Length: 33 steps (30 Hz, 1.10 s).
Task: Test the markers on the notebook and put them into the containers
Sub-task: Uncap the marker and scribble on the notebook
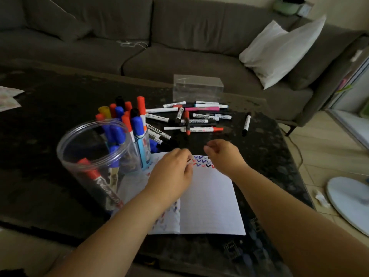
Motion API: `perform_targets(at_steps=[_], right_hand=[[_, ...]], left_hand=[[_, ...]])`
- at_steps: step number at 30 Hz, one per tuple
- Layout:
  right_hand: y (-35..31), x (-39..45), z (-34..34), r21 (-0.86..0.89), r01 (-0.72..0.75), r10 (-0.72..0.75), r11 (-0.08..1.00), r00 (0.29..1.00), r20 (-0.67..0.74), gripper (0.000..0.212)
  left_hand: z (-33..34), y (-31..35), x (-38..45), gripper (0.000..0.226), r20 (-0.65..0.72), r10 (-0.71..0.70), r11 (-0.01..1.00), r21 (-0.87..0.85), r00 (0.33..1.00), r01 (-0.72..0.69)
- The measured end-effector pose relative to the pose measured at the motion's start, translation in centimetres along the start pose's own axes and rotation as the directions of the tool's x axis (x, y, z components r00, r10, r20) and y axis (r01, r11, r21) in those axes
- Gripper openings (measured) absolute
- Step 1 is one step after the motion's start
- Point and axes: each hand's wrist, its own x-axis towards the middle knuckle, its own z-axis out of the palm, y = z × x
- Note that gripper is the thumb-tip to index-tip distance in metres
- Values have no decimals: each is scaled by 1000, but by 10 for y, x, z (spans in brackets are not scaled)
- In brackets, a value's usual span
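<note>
White ruled pages of an open notebook [209, 196] lie under both hands, red, blue and black ticks showing between the fingers. The left hand [171, 170] and right hand [223, 154] are held loosely curled, nothing seen pinched. Beyond the fingertips, loose white-barrelled markers [191, 118] are scattered. Left of the fingers stand 2 clear plastic cylinders: the nearer [93, 156] and the crowded farther one [139, 140].

We see the notebook [209, 196] lying on the table [50, 176] with two containers [95, 156] to its left, loose markers [191, 118] behind it, and a box [197, 86] behind those.
</note>
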Motion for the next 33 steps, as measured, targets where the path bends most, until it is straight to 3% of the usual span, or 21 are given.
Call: perform_targets(at_steps=[7,11,13,18,21,25,28,30,33], right_hand=[[-25,86,37,186,-200,186,962,978,90,35],[-30,106,53,464,-383,351,799,923,157,33],[-30,104,54,535,-394,339,747,919,203,24],[-22,49,25,550,-305,250,777,952,175,20],[-7,-9,12,445,-274,205,852,958,199,23],[7,-78,2,447,-267,128,854,940,317,25],[7,-113,-6,391,-270,103,880,912,397,25],[4,-129,-11,382,-251,81,889,909,408,24],[-5,-145,-14,447,-187,12,875,931,366,21]], left_hand=[[16,-14,36,22,-69,-101,994,-47,992,98],[23,-15,39,25,-125,-143,988,-71,982,135],[24,-15,36,25,-124,-155,985,-99,980,144],[14,-13,22,20,-39,-205,960,-201,978,193],[7,-5,15,16,87,-333,842,-421,939,338],[4,14,6,27,258,-407,488,-749,876,447],[-6,26,-2,27,360,-400,285,-825,843,487],[-15,32,-10,22,368,-375,258,-840,851,477],[-27,41,-27,21,328,-338,314,-844,882,434]])
